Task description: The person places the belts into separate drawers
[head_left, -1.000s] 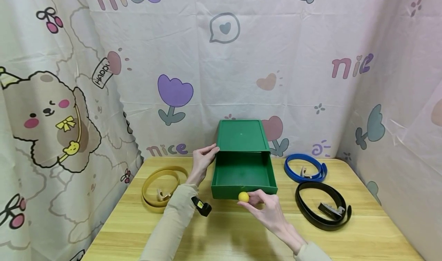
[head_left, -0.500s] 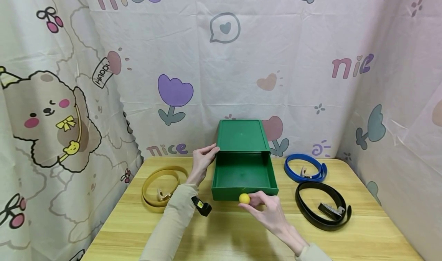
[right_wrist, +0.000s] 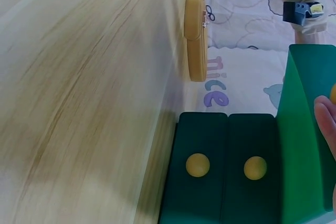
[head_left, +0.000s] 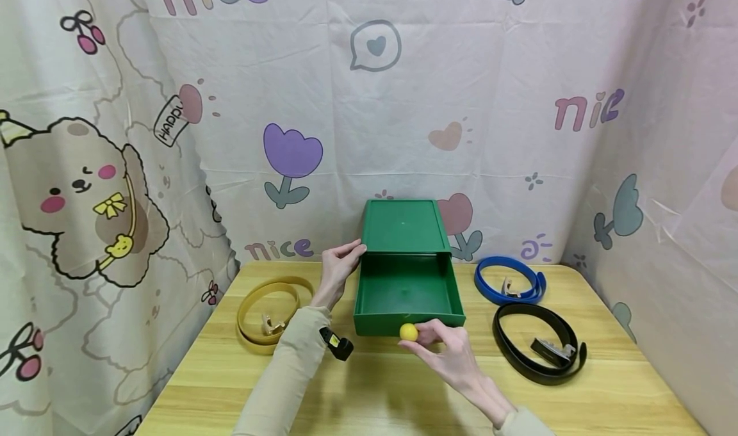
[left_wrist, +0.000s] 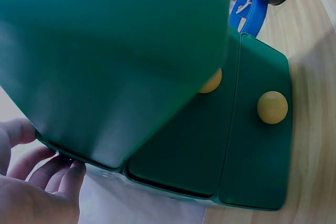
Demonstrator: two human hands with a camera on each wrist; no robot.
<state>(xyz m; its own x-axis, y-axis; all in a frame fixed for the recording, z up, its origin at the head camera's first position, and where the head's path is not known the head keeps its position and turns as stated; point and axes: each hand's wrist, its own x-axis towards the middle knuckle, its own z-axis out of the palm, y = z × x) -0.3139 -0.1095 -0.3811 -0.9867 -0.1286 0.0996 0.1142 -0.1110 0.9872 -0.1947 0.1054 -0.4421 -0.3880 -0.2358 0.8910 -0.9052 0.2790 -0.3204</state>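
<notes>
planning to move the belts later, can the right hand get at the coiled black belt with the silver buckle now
Probably, once it lets go: the right hand pinches the round yellow drawer knob. The coiled black belt lies to its right on the wood-grain table, nothing between.

A coiled mustard-yellow belt [right_wrist: 195, 51] lies at the left of the wood-grain table [head_left: 623, 397]. At right, a coiled blue belt [head_left: 487, 293] sits behind a black belt [head_left: 512, 354] whose buckle [head_left: 559, 351] looks silvery, perhaps metal. Cartoon-printed curtains [head_left: 380, 116] hang behind.
</notes>
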